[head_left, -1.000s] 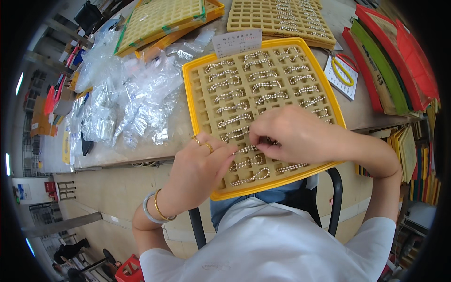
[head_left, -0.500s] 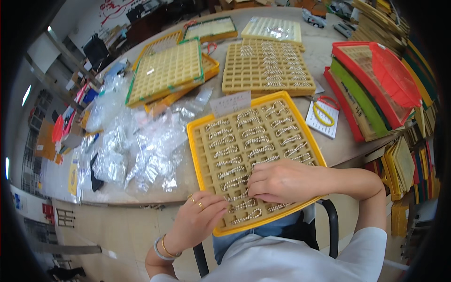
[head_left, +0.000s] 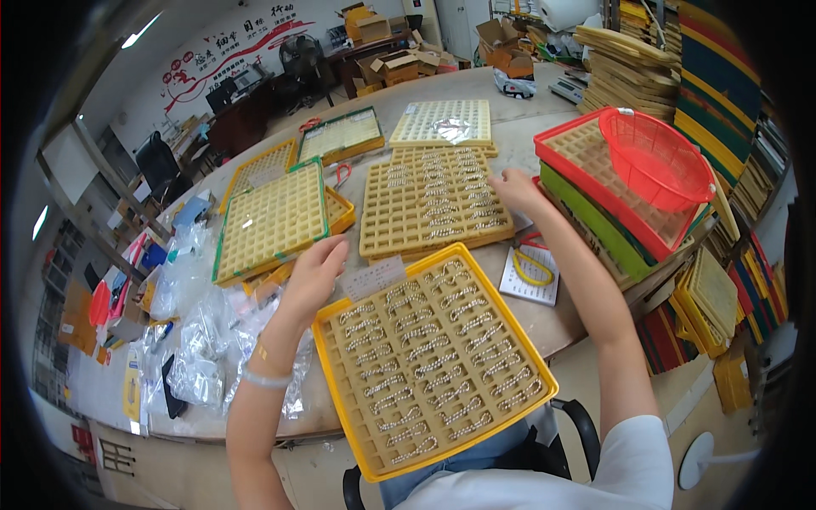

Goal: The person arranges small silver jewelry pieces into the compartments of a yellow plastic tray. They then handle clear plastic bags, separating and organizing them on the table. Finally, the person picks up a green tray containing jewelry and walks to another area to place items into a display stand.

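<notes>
A yellow-rimmed tray [head_left: 544, 382] lies tilted at the table's near edge and over my lap. Looped silvery chains [head_left: 425, 347], looking like bead bracelets, fill its compartments in columns. My left hand [head_left: 320, 268] is raised past its far left corner, close to the left edge of a tan grid tray [head_left: 382, 208] behind it. The left fingers point forward, loosely bent, and nothing shows in them. At that tan tray's right edge is my right hand [head_left: 515, 189], its fingers bent in beside the chains; whatever they pinch is hidden.
Green-edged trays [head_left: 270, 221] stand left. Clear plastic bags [head_left: 200, 357] cover the table's left side. A pad [head_left: 529, 285] with yellow-handled scissors [head_left: 532, 269] lies right. A red basket [head_left: 659, 161] tops stacked trays. A paper label [head_left: 376, 278] stands at the near tray's far edge.
Both hands have left the chains in the yellow-rimmed tray and reached forward, the right one to the tan tray's edge. The view has tilted up, showing more of the room.
</notes>
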The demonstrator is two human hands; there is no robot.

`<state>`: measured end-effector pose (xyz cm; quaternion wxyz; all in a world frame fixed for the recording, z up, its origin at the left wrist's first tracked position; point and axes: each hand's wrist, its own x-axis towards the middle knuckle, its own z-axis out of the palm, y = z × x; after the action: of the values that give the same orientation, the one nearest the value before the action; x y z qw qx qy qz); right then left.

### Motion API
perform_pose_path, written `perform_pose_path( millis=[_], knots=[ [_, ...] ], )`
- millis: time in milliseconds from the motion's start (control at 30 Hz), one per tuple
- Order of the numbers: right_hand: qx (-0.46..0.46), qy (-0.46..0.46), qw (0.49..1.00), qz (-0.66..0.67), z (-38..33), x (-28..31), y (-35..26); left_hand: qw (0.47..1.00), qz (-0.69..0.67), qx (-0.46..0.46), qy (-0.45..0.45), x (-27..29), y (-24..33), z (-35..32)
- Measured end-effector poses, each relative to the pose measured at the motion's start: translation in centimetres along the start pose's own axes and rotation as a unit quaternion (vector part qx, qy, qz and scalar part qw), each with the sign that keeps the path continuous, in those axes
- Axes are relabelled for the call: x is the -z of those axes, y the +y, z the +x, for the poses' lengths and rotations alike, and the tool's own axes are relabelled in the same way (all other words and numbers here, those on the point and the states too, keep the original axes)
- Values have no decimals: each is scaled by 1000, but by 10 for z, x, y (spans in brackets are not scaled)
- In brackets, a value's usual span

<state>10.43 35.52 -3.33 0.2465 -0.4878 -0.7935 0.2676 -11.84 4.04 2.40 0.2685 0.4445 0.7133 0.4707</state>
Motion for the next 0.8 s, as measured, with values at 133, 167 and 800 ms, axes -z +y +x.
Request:
perform_pose_path(
  millis=[133,167,800],
  knots=[
    [-22,-34,995,86,8,-13,-1,994,94,51,-24,-30,2,67],
    [-18,-34,995,95,9,-16,-1,989,119,85,-26,-36,9,74],
    [-147,-75,951,261,17,-10,1,939,-253,231,28,-43,-38,136]
  ],
)
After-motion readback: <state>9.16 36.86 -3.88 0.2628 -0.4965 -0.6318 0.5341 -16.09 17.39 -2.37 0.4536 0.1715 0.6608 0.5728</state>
